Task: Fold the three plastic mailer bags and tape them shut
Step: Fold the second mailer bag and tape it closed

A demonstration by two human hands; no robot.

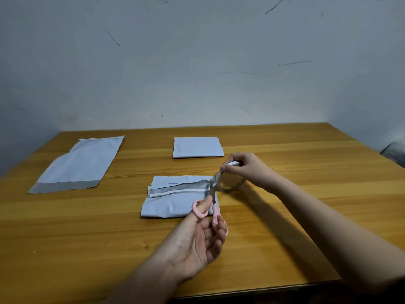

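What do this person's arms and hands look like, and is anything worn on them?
Both forearms are bare as far as the picture shows: no sleeves, gloves, watch or rings visible. The left hand and right hand have slim fingers with short nails.

1. Scissors (212, 199): I can't see the blade tips clearly, blurred against the tape roll (229, 179).
2. Grey object (394, 151) cut off at right edge, unidentifiable.
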